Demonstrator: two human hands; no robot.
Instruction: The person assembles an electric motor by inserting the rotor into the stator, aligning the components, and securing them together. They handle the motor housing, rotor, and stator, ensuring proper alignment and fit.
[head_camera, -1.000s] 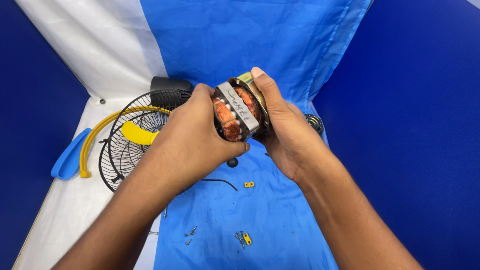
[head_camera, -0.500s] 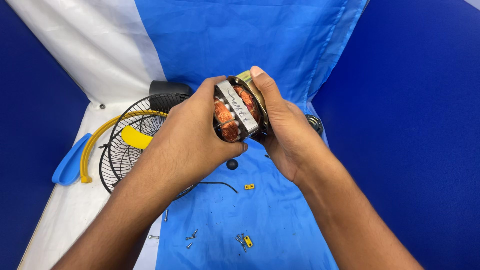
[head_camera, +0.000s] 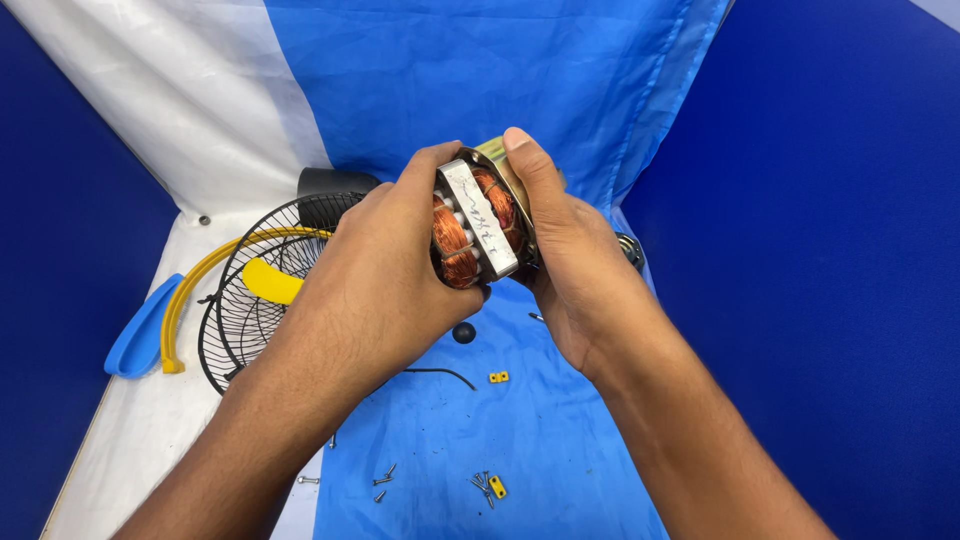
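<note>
In the head view both hands held a fan motor (head_camera: 478, 225) up over the blue cloth (head_camera: 520, 90); the left hand (head_camera: 385, 280) wrapped its near side, fingers clamped on the copper windings and the steel core, while the right hand (head_camera: 570, 260) closed on its far side, thumb laid along the top edge over the metal plate at the back; so each hand was shut on the motor, none loose.

Taking the motor as the mark: left of it and lower lay the black wire fan guard (head_camera: 250, 290), with a yellow blade (head_camera: 270, 282) showing through it and a yellow ring (head_camera: 205, 290) curving round its outer side; farther left again lay a blue blade (head_camera: 140, 330); a black cap (head_camera: 330, 185) sat just left of the motor, behind the left hand; directly below it lay a small black knob (head_camera: 463, 332), a thin black wire (head_camera: 440, 374) and a small yellow clip (head_camera: 498, 377); lower down lay loose screws (head_camera: 383, 480) and a second yellow clip (head_camera: 497, 488).

By my reading the motor was being handled and turned for inspection or for parting its casing; a further move would call for a firm two-handed hold, with fingertips kept clear of the fine copper windings.
</note>
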